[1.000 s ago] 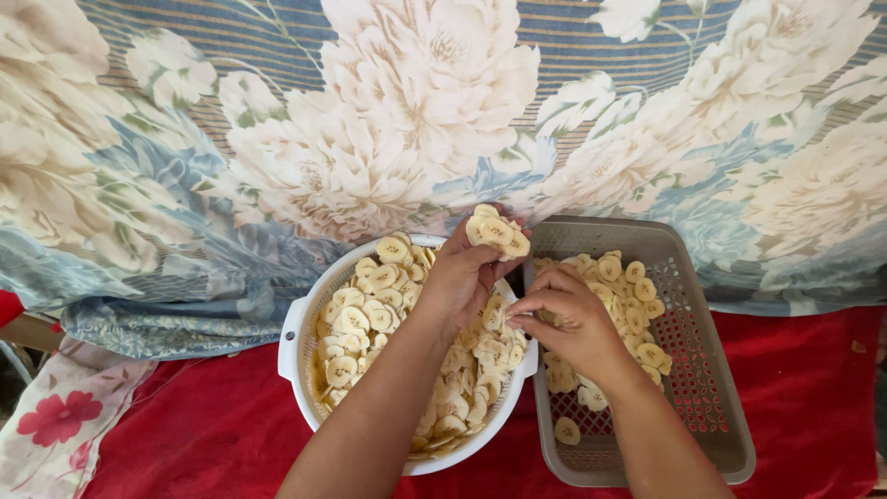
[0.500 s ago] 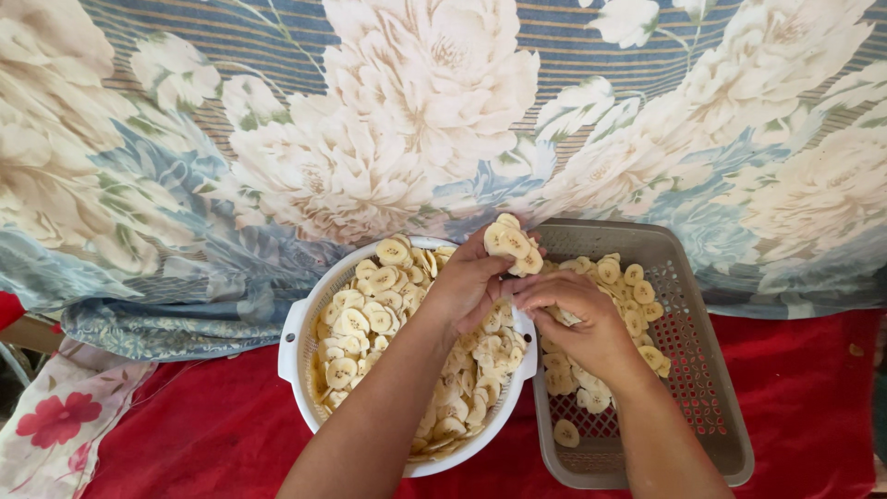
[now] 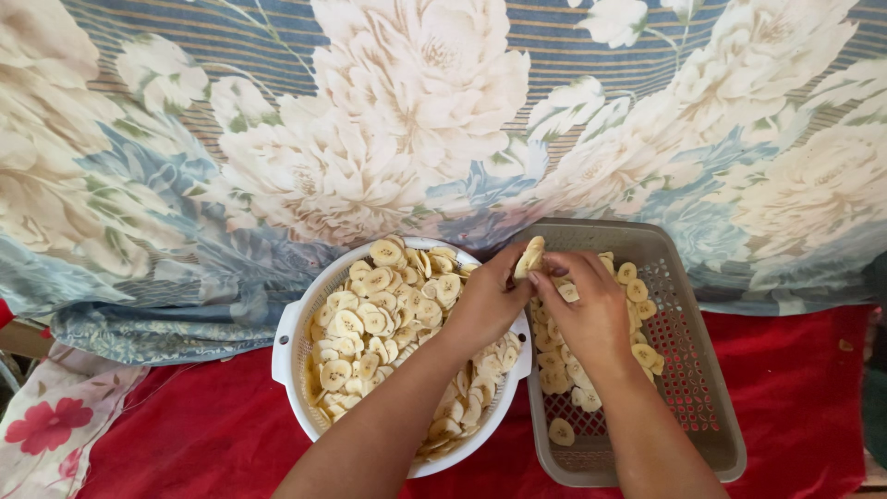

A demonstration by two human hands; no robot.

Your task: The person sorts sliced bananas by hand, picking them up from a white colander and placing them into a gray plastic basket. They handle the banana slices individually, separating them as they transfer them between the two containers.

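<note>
A white round colander (image 3: 288,342) is heaped with several pale banana slices (image 3: 379,323). To its right stands a grey perforated tray (image 3: 711,370) holding a thinner layer of slices (image 3: 562,431). My left hand (image 3: 485,300) is over the colander's right rim and pinches a small stack of slices (image 3: 528,257) above the tray's near-left corner. My right hand (image 3: 591,319) hovers over the tray, its fingertips touching that same stack.
Both containers rest on a red cloth (image 3: 203,434). A large blue and cream flowered fabric (image 3: 416,120) covers the whole area behind them. A white cloth with red flowers (image 3: 46,434) lies at the lower left.
Both hands have shifted right, carrying the stack of slices from above the colander's rim to over the tray's left edge. My right hand has risen to meet the stack.
</note>
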